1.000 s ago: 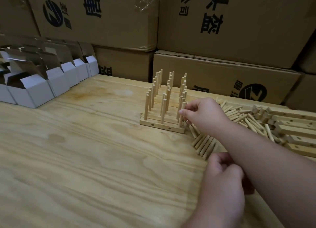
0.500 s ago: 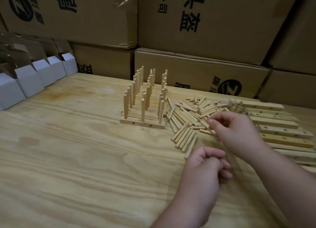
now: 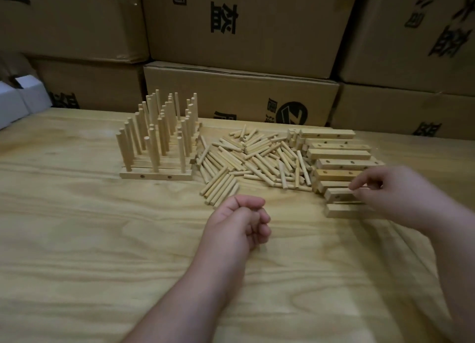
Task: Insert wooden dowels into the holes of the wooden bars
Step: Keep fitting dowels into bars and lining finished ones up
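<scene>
A block of wooden bars (image 3: 156, 175) with upright dowels stands at the table's back left. To its right lies a heap of loose dowels (image 3: 252, 160). Further right sits a stack of wooden bars with holes (image 3: 339, 153). My right hand (image 3: 393, 193) reaches over the stack's near end. Its index finger and thumb are stretched out at one bar (image 3: 336, 195), just touching it. My left hand (image 3: 239, 224) rests on the table in front of the dowel heap. It is curled into a fist with nothing visible in it.
Large printed cardboard boxes (image 3: 239, 98) are stacked along the table's far edge. Small white boxes (image 3: 15, 101) stand at the far left. Bare plywood tabletop (image 3: 77, 240) stretches toward me and to the left.
My right hand left the dowel-filled bars, crossed the dowel heap and now reaches the stack of bars on the right. The left hand stayed curled; the view shifted right.
</scene>
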The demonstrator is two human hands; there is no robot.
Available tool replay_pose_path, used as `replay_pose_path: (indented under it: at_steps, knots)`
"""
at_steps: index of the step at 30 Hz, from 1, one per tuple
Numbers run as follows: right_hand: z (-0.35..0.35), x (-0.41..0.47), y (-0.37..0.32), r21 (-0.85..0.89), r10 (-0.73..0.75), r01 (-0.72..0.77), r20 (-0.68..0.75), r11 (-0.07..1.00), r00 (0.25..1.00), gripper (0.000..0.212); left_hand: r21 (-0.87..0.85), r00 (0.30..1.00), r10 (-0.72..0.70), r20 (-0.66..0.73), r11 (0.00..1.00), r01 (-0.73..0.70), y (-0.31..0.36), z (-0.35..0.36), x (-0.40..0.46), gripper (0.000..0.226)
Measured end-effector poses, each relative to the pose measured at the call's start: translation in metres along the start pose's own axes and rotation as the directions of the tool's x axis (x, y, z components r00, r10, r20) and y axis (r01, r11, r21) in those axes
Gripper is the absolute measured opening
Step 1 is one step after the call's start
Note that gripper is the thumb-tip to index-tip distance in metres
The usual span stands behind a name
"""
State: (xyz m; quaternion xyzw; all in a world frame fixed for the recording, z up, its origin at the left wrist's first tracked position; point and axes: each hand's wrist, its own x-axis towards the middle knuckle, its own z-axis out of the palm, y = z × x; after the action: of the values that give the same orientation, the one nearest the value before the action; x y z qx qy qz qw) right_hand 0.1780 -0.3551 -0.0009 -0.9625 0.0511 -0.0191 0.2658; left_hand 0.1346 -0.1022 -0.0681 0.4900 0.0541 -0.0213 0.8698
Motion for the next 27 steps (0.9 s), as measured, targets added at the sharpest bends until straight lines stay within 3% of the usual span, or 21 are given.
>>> replay_pose_path:
  at_steps: [7, 15, 19, 23, 27]
  knots:
    - [0.012, 0.004, 0.002, -0.161, 0.025, -0.003, 0.131, 0.987, 0.991, 0.012, 0.018, 1.000, 0.027, 0.008, 0.999, -0.027, 0.000, 0.002, -0.003, 0.030]
    - [0.021, -0.001, -0.019, -0.239, -0.060, 0.094, 0.147, 0.966, 0.987, 0.014, 0.034, 1.000, 0.022, 0.018, 0.999, -0.023, -0.001, -0.001, -0.003, 0.031]
    - [0.017, -0.011, -0.047, -0.011, -0.228, 0.229, 0.083, 0.973, 0.970, 0.010, 0.077, 0.996, 0.079, 0.043, 0.994, -0.082, -0.008, -0.003, 0.001, 0.022]
    - [0.021, -0.025, -0.072, 0.271, -0.360, 0.339, 0.029, 0.901, 0.933, 0.015, 0.137, 0.987, 0.141, 0.077, 0.979, -0.151, -0.012, -0.005, 0.003, 0.034]
    - [0.036, -0.031, -0.084, 0.452, -0.371, 0.333, -0.004, 0.828, 0.929, 0.011, 0.122, 0.978, 0.166, 0.124, 0.976, -0.181, -0.010, -0.001, -0.001, 0.053]
